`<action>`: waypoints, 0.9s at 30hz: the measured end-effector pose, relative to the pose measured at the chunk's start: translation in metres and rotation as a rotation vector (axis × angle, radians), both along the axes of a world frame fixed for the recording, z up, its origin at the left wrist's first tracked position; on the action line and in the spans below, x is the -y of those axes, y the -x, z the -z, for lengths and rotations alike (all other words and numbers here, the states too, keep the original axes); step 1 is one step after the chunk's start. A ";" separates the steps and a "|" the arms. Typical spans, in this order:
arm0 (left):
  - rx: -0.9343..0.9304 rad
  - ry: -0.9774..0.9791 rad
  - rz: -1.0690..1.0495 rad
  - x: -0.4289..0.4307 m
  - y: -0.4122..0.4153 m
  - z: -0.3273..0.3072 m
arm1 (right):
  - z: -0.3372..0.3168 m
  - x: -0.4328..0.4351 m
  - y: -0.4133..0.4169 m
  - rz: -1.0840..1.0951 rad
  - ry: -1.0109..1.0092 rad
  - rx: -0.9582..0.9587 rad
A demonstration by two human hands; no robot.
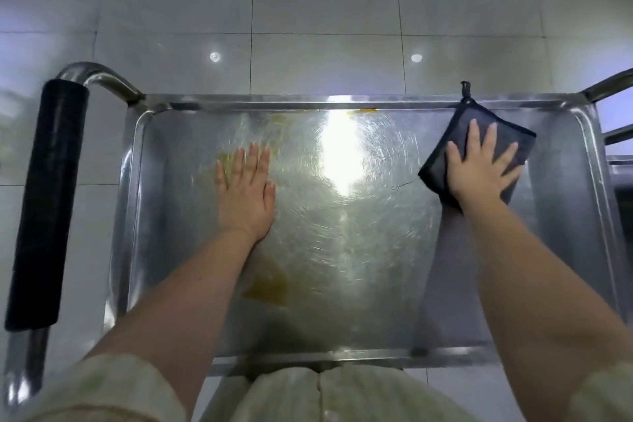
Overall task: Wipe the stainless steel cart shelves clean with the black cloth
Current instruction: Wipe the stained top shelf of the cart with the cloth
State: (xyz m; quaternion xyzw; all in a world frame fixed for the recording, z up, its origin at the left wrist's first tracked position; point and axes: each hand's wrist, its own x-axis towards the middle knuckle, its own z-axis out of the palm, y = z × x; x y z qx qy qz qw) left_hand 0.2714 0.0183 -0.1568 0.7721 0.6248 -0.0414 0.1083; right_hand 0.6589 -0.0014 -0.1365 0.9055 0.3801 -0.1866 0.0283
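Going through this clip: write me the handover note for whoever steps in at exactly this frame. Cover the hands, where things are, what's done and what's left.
Left hand: flat, bare, palm down on the top shelf, left of centre.
Right hand: fingers spread, pressing the black cloth flat in the far right corner.
Done: swirl marks cover the middle of the shelf, so it looks wiped.
Left: a brownish stain near the front left, a yellowish film beyond the left fingertips, and an orange streak at the far rim. The lower shelves are hidden, so their state is unknown.
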 end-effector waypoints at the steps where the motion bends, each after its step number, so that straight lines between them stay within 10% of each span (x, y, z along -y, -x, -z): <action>1: 0.000 0.003 -0.003 0.000 0.000 0.000 | 0.001 -0.003 0.005 0.040 0.002 0.011; 5: -0.011 0.015 0.007 -0.003 0.002 -0.001 | 0.003 -0.038 0.065 0.023 -0.032 0.011; 13: -0.106 0.009 0.019 -0.003 0.005 -0.002 | 0.005 -0.069 0.256 -0.898 -0.085 -0.069; 27: -0.020 0.027 -0.005 -0.005 -0.003 -0.001 | 0.002 -0.030 0.055 -0.214 -0.044 0.022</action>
